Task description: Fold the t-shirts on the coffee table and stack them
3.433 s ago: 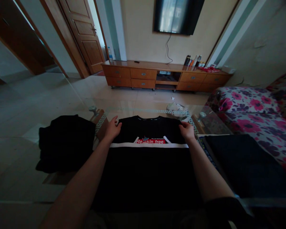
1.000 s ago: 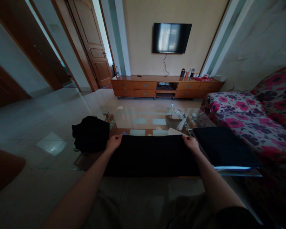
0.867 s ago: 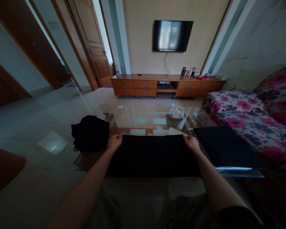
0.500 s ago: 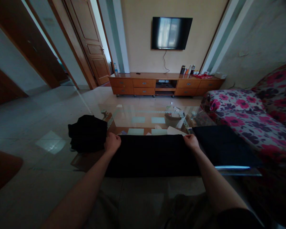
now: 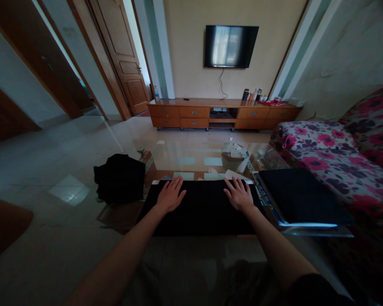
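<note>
A black cloth, apparently a folded garment, lies flat as a wide rectangle along the near edge of the glass table. My left hand rests palm down on its left part, fingers outstretched. On the right part my right hand lies likewise, fingers spread. Small white corners show beyond the cloth's far edge at both ends. To the left sits a bunched pile of black cloth. A flat, folded black cloth lies at the right on something with a pale, shiny edge.
The glass coffee table has a lower shelf with papers and a bowl-like container seen through or on it. A flowered sofa borders the right side. Farther off stand a wooden TV cabinet and a wall-mounted television.
Both hands have let go of the cloth's far corners and moved inward. They now lie flat on top of it, with fingers opened. The side piles have stayed in place.
</note>
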Tool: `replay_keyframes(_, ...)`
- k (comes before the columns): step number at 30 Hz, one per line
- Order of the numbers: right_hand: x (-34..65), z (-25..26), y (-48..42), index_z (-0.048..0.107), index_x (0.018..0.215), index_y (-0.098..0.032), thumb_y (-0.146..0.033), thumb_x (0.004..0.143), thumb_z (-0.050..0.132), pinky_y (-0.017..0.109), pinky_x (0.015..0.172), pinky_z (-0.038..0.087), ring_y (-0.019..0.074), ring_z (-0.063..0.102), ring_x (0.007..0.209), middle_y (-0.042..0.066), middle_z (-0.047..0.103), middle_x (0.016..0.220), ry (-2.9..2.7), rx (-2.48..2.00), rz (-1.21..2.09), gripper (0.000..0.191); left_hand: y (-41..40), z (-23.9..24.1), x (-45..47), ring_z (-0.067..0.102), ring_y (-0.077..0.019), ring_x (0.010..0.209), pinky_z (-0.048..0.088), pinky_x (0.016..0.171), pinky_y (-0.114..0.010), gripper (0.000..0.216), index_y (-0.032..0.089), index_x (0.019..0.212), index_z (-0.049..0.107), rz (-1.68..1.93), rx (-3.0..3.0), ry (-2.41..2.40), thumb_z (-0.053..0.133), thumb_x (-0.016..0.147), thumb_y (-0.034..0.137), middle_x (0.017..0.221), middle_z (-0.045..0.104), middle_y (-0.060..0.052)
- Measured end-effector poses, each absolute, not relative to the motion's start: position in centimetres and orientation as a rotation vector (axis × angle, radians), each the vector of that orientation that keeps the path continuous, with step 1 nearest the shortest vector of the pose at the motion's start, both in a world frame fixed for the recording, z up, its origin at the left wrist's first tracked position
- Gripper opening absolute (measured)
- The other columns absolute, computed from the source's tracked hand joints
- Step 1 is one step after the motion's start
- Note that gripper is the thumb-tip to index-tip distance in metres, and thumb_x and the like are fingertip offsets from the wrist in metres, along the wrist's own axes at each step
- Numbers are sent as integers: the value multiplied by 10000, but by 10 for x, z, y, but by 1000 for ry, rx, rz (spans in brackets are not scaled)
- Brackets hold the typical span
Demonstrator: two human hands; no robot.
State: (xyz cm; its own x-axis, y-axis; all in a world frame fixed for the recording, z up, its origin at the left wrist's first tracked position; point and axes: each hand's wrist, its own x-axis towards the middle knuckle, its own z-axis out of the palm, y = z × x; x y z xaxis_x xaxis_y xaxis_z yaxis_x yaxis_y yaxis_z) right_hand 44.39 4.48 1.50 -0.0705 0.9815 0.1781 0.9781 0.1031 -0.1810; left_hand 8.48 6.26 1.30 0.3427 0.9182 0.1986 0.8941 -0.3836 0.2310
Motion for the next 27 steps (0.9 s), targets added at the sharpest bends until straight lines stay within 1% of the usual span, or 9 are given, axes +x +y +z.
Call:
replay_keyframes(4, 415, 21, 37, 250, 1649, -303, -555, 1036, 373, 602, 1244, 42, 324, 107, 1583, 66, 154, 1721, -2206, -1818, -19, 675, 55, 19, 100, 171, -255, 1584, 100, 1287, -466, 674, 250, 1649, 226, 516, 2582, 1616, 348, 1036, 504, 1702, 250, -51)
replay_keyframes(7, 398, 20, 31, 254, 1644, -334, -586, 1041, 329, 581, 1253, 63, 292, 102, 1588, 33, 173, 1717, -2318, -1762, 52, 658, 50, 16, 105, 170, -225, 1584, 119, 1285, -447, 653, 284, 1645, 233, 438, 2602, 1535, 319, 1043, 524, 1704, 244, -20)
replay_keyframes(11, 394, 16, 30, 296, 1632, -332, -622, 1028, 338, 580, 1250, 71, 290, 116, 1586, 36, 196, 1710, -2343, -1794, 106, 672, 50, 12, 104, 167, -222, 1584, 109, 1284, -460, 648, 302, 1638, 254, 388, 2592, 1533, 320, 1037, 534, 1701, 254, -13)
replay_keyframes(14, 385, 17, 35, 346, 1620, -268, -625, 1022, 340, 582, 1249, 59, 311, 149, 1578, 84, 243, 1696, -2292, -1808, 77, 697, 50, 13, 114, 177, -233, 1582, 76, 1291, -471, 654, 275, 1633, 279, 435, 2607, 1566, 345, 1029, 517, 1688, 291, -37)
replay_keyframes(16, 372, 18, 40, 321, 1631, -230, -600, 1032, 318, 572, 1252, 63, 307, 159, 1577, 106, 239, 1694, -2251, -1786, 41, 704, 49, 14, 128, 161, -228, 1586, 76, 1297, -452, 672, 247, 1639, 262, 481, 2635, 1541, 346, 1028, 513, 1696, 266, -44)
replay_keyframes(20, 346, 15, 47, 258, 1652, -267, -585, 1041, 285, 537, 1264, 75, 277, 125, 1587, 53, 209, 1701, -2326, -1678, 64, 689, 48, 12, 151, 153, -228, 1588, 101, 1297, -448, 700, 250, 1648, 230, 463, 2643, 1435, 376, 1013, 506, 1710, 216, -36)
replay_keyframes(23, 337, 14, 50, 288, 1644, -215, -618, 1038, 248, 551, 1261, 92, 300, 143, 1583, 78, 201, 1700, -2370, -1718, 156, 729, 56, 11, 152, 196, -250, 1578, 142, 1287, -472, 724, 239, 1639, 258, 369, 2564, 1397, 437, 981, 482, 1699, 248, -55)
replay_keyframes(25, 336, 17, 52, 263, 1650, -179, -610, 1043, 229, 536, 1263, 106, 300, 146, 1582, 93, 177, 1704, -2334, -1739, 152, 745, 62, 12, 148, 237, -233, 1567, 187, 1279, -436, 698, 197, 1634, 267, 381, 2512, 1416, 404, 994, 439, 1690, 276, -73)
replay_keyframes(27, 335, 20, 54, 227, 1660, -197, -579, 1051, 241, 514, 1268, 95, 287, 126, 1587, 76, 153, 1709, -2317, -1712, 98, 719, 66, 13, 144, 243, -220, 1565, 192, 1279, -412, 668, 165, 1629, 274, 443, 2495, 1504, 361, 1011, 404, 1686, 287, -85)
